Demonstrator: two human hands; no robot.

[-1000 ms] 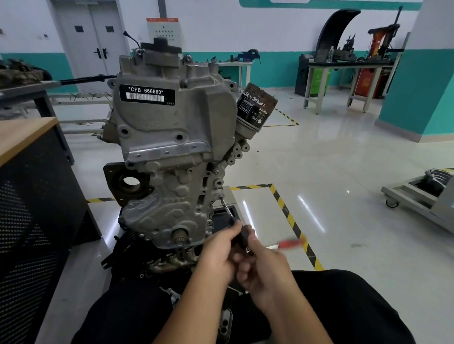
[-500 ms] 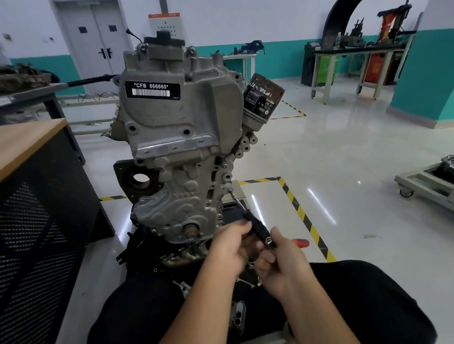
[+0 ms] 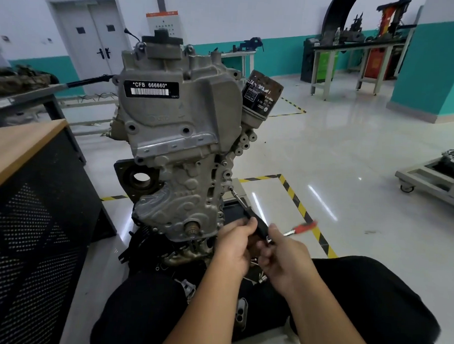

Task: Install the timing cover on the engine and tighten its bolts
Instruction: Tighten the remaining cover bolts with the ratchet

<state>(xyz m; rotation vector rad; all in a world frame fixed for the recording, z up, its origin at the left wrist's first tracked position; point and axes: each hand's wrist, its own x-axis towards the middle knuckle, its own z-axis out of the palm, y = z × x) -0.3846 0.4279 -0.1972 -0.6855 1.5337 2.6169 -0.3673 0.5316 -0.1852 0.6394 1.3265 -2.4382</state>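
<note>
A grey engine (image 3: 176, 116) stands upright before me, its ribbed timing cover (image 3: 182, 195) fitted on the lower front. A ratchet with a black extension (image 3: 252, 220) runs up to a bolt (image 3: 230, 188) on the cover's right edge. The ratchet's red handle (image 3: 303, 227) sticks out to the right, blurred. My left hand (image 3: 233, 247) grips the black extension. My right hand (image 3: 286, 256) curls around the ratchet head close behind it.
A dark oil filter (image 3: 261, 98) juts from the engine's upper right. A black perforated cabinet with a wooden top (image 3: 22, 200) stands to the left. Yellow-black floor tape (image 3: 298, 204) runs at the right. A wheeled cart (image 3: 430, 177) sits far right, workbenches (image 3: 358, 55) at the back.
The red handle has swung upward to the right while both hands stay on the tool. The view has shifted, so the engine sits slightly further right in frame.
</note>
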